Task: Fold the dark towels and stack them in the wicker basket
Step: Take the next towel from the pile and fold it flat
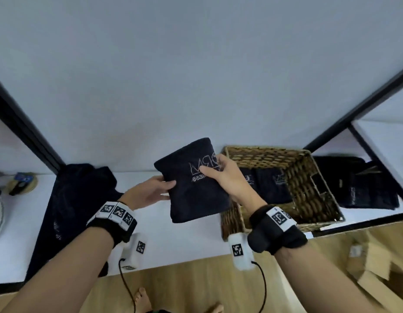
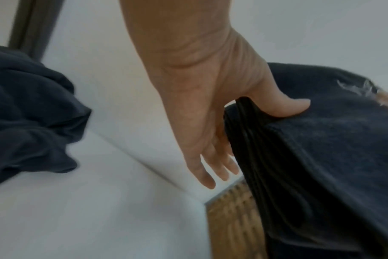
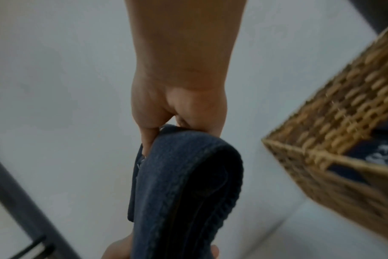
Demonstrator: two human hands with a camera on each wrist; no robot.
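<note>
Both hands' grip holds folded towel (image 1: 196,181); wicker basket (image 1: 313,177) right, unfolded towels (image 1: 76,195) left.

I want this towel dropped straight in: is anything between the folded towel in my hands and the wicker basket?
Nothing visible blocks it. The folded towel, held by both hands, hangs just left of the wicker basket, whose top is open; folded towels already lie inside.
</note>
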